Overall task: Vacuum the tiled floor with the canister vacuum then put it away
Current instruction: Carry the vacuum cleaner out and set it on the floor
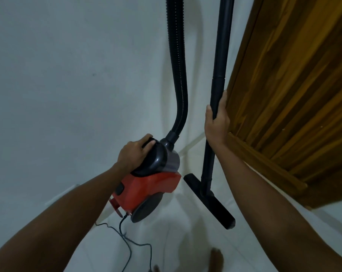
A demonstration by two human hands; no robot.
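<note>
A red and dark grey canister vacuum (152, 185) hangs tilted above the white tiled floor (185, 248). My left hand (133, 154) grips the handle on its dark top. A black ribbed hose (178, 75) rises from the canister out of the top of the view. My right hand (217, 116) holds the black rigid wand (220, 55) upright close to the wall. The flat black floor nozzle (211, 201) at the wand's lower end sits just above or on the floor; I cannot tell which.
A white wall (68, 75) fills the left and middle. A wooden door (293, 95) stands at the right, close to my right hand. The vacuum's thin black power cord (130, 246) trails over the tiles below the canister. Bare toes (217, 258) show at the bottom.
</note>
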